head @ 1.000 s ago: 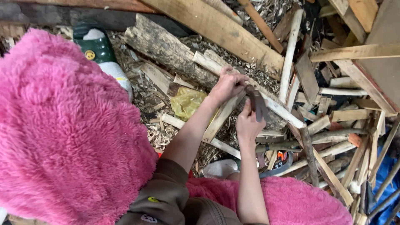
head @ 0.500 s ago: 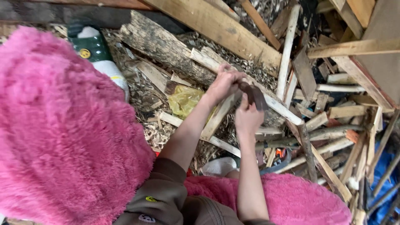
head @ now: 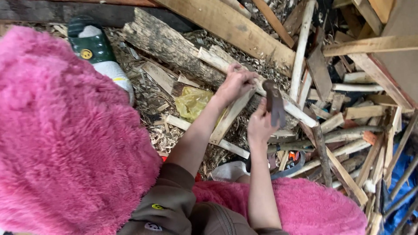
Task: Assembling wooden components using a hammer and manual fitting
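Splitting kindling by the big log (head: 174, 45)

Left hand (head: 235, 82) pinches the wood strip (head: 228, 117) against the log; right hand (head: 260, 126), fist closed on the hatchet (head: 274, 104), has lifted slightly since a moment ago.

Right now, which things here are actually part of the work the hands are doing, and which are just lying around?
In use:
- left hand, gripping a pale wood strip
- right hand, holding a dark hatchet-like tool
- big rough log beneath them

Lying about:
- yellow plastic bag
- green and white boot
- scrap sticks
- wood shavings
- blue sheet
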